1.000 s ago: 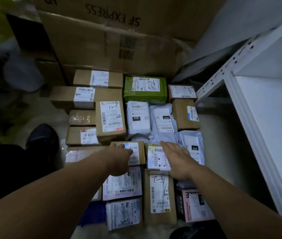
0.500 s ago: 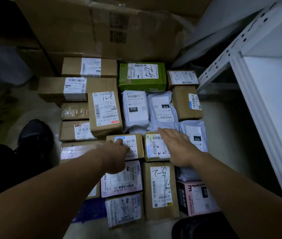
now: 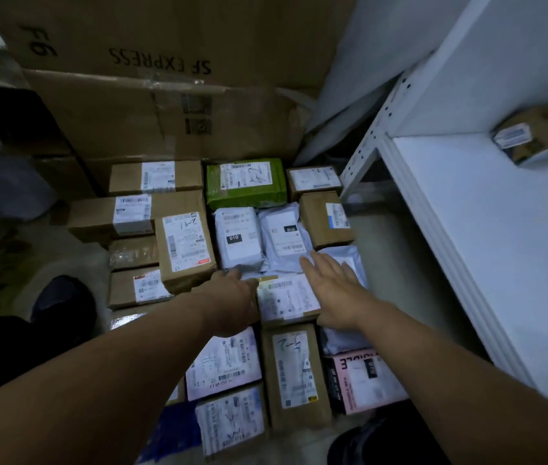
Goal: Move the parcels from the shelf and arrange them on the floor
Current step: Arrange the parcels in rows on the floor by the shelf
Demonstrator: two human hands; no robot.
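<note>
Two hands bracket a small labelled box (image 3: 287, 298) in the middle of the rows on the floor (image 3: 400, 263), probably squaring it into its gap so the rows sit tight, labels up. The right hand (image 3: 336, 290) lies flat, fingers straight, on a grey mailer bag (image 3: 353, 255) beside the box's right edge. The left hand (image 3: 235, 302) sits against its left edge; the fingers are mostly hidden, so a grip cannot be told. One parcel (image 3: 534, 137) remains on the white shelf (image 3: 500, 246).

Both arms are stretching out front, left grip (image 3: 235, 303) showing knuckles, right grip (image 3: 336, 290) lying flat, fingers straight.
</note>
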